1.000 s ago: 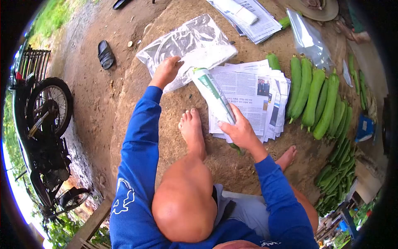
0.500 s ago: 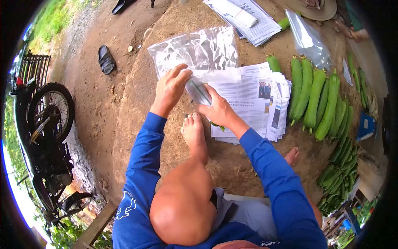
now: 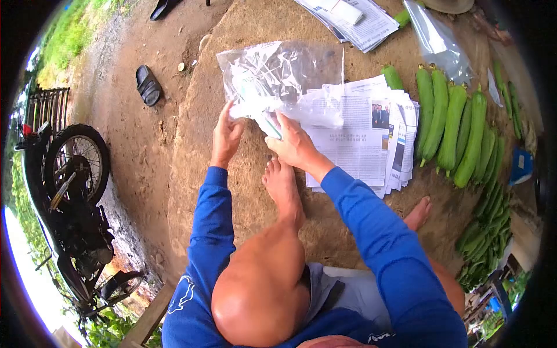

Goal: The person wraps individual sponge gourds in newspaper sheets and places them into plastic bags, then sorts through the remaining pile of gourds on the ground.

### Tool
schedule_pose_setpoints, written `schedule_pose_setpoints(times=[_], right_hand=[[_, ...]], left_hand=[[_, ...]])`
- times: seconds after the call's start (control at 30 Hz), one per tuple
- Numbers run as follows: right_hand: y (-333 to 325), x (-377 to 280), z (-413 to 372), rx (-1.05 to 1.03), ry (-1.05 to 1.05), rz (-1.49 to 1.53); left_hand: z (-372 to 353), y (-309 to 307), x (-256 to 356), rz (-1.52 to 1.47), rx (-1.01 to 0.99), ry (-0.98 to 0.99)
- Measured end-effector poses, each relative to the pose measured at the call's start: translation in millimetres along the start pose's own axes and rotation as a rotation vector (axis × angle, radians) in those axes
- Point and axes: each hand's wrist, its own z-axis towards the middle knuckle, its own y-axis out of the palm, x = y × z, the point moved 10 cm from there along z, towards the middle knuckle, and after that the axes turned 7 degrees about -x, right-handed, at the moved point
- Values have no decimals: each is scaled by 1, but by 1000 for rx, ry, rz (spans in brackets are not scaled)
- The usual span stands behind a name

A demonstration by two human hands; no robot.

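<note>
A clear plastic bag [image 3: 272,72] lies crumpled in front of me, its near edge gathered between my hands. My left hand [image 3: 227,136] has its fingers bent at the bag's left near edge, holding the film. In my right hand [image 3: 294,142] is a paper-wrapped roll [image 3: 268,124], pale with a dark green line along it. The roll tilts up and left, its far end at the bag's mouth and covered by white film. Just right of this hand a stack of newspaper sheets [image 3: 354,136] is spread on the ground, partly under the bag.
Long green gourds [image 3: 435,119] lie in a row to the right, with a heap of smaller green pods [image 3: 484,232] nearer me. More newspapers [image 3: 362,26] and another plastic bag [image 3: 438,43] are at the back. A motorbike [image 3: 75,191] and a black sandal [image 3: 149,85] are leftward.
The roll's far end has moved into the bag's gathered edge. My left hand has shifted down and left of the roll, and the bag's near edge has bunched up around it.
</note>
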Motion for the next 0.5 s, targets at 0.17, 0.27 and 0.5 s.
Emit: schedule_pose_setpoints(times=[0.17,0.27,0.5], right_hand=[[24,-8,27,-57,40,12],[43,-9,41,-43,-68,-50],[88,60,42,-189,278,-25]], left_hand=[[-12,16,-2,117,97,-74],[-21,24,4,20,176,-73],[-19,23,-19,41,104,-97]])
